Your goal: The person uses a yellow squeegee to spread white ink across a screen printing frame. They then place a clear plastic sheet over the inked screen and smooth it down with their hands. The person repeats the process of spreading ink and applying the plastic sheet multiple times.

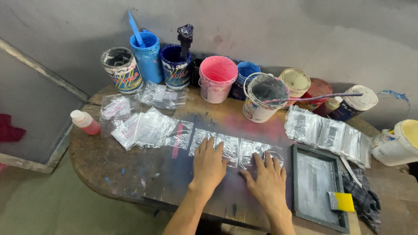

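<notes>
Your left hand (pixel 209 164) lay flat with the fingers spread, palm down on the row of clear plastic pouches (pixel 235 150) laid side by side across the middle of the stained worktable (pixel 113 169); your right hand (pixel 267 180) was spread the same way just beside it, fingertips on the right end of that row. Neither hand pinched anything. Those pouches looked thin, light and slippery, the sort that slide or curl at a touch, so flat pressure suited them better than a grip; to lift one, an edge or corner seemed the best place to take hold. A loose pile of pouches (pixel 146 128) sat to your left, another stack (pixel 326 132) to your right above the dark printing frame (pixel 318 185) with its yellow squeegee (pixel 342 201). Paint pots (pixel 217 78) lined the wall.
</notes>
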